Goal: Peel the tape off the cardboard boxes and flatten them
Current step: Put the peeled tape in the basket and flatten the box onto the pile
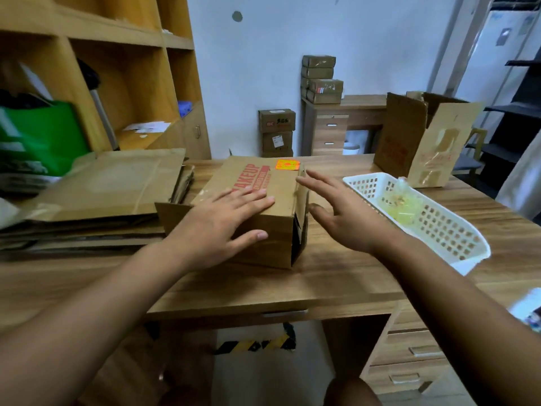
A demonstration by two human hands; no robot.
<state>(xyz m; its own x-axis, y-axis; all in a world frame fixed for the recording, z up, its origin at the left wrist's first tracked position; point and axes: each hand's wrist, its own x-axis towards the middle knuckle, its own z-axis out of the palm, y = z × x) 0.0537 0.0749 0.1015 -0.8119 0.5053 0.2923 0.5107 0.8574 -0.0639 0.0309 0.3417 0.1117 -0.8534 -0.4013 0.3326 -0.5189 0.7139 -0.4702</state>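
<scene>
Resting flat on cardboard box (263, 183) top: left hand (222, 227), fingers straight. Right hand (348, 218) at box's 3 o'clock, fingers spread, holding nothing. White basket (450, 230) further toward 3.

White basket (448, 227) on wooden desk (307, 285)

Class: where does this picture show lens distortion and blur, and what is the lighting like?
Head view: the wide lens bows and tilts the shelf unit; the green bag and flattened cardboard at left are smeared; the box under the left hand is sharper; the right hand is slightly soft; lighting is even, shadows faint.
</scene>
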